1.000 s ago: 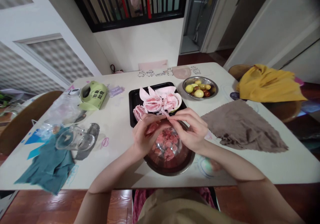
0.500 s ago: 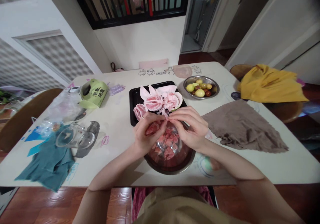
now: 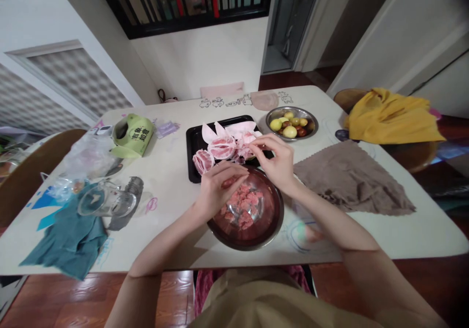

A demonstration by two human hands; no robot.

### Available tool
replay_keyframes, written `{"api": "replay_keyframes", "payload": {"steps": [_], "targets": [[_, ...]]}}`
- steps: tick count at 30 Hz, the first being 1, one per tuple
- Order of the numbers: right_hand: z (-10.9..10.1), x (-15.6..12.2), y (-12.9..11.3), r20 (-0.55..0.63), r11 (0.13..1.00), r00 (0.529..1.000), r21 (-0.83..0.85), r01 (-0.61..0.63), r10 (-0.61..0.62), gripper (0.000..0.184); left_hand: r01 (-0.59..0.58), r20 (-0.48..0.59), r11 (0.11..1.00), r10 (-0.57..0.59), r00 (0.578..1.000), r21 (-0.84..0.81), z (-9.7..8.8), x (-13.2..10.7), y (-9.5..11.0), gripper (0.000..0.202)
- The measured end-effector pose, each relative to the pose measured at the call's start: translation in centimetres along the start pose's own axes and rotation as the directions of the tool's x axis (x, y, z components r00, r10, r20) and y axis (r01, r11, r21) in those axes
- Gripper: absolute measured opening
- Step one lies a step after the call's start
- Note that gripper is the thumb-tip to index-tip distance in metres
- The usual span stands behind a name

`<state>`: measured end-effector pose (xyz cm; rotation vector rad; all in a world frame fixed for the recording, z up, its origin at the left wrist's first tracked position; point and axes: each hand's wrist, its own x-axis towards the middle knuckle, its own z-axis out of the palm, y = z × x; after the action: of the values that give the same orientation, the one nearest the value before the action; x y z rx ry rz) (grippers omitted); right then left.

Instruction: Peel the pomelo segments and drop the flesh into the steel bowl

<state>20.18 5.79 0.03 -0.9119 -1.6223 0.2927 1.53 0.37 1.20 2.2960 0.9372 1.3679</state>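
Note:
My left hand (image 3: 220, 189) is curled round a piece of pink pomelo flesh (image 3: 230, 181), above the rim of a steel bowl (image 3: 273, 220). Loose pomelo pulp (image 3: 245, 206) lies in the bowl's bottom. Over the near right part of a black tray (image 3: 194, 145), my right hand (image 3: 276, 159) has thumb and fingertips closed together; what they pinch, if anything, is too small to name. On the tray are peeled pomelo sections (image 3: 222, 148), a smaller section (image 3: 203, 161) at the left, and pale peel (image 3: 240, 128) behind, partly covered by my right hand.
A steel bowl of small yellow and brown fruits (image 3: 290, 132) stands behind right. To the right lie a brown cloth (image 3: 355, 179) and a yellow cloth (image 3: 394, 118) over a chair. At left are a glass pitcher (image 3: 106, 198), a teal cloth (image 3: 69, 240) and a green visor (image 3: 134, 135).
My hands, close together over the bowl before, have separated. The right moved up and away toward the tray's pomelo; the left stayed over the bowl with its piece. The view shifted slightly.

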Motion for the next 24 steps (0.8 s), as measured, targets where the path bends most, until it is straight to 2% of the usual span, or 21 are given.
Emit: {"api": "replay_keyframes", "payload": {"steps": [4,7,10,13,15,17,20,24], "targets": [[0.9,0.3,3.9,0.029,0.989,0.998,-0.143,-0.047,0.051,0.015,0.085,0.068,0.996,-0.084,0.994,-0.014,0.0,0.2,-0.9,0.009],[1.3,0.3,6.2,0.047,0.973,0.993,-0.208,-0.099,0.111,0.009,0.119,0.079,0.992,-0.115,0.990,-0.040,-0.2,0.4,-1.3,0.010],[1.6,0.2,8.0,0.084,0.960,0.982,-0.238,-0.145,0.169,0.007,0.208,0.096,0.974,-0.199,0.975,-0.093,-0.4,0.4,-1.5,0.018],[1.7,0.3,8.8,0.162,0.947,0.959,-0.261,-0.187,0.234,0.017,0.279,0.119,0.948,-0.263,0.958,-0.154,-0.3,0.4,-1.8,0.033],[1.6,0.4,8.3,0.197,0.949,0.956,-0.271,-0.162,0.219,0.024,0.286,0.130,0.945,-0.267,0.955,-0.158,-0.3,0.3,-2.0,0.041],[1.3,0.6,6.8,0.204,0.970,0.971,-0.228,-0.081,0.128,0.022,0.282,0.130,0.948,-0.265,0.956,-0.145,-0.2,0.3,-2.2,0.046],[0.5,0.6,3.1,0.176,0.996,0.984,-0.071,0.053,-0.039,0.017,0.275,0.110,0.956,-0.263,0.958,-0.107,-0.2,0.2,-2.3,0.046],[-0.4,-0.2,-1.8,0.171,0.981,0.966,0.047,0.186,-0.191,0.016,0.250,0.084,0.966,-0.244,0.966,-0.066,-0.1,0.0,-2.3,0.052]]}}
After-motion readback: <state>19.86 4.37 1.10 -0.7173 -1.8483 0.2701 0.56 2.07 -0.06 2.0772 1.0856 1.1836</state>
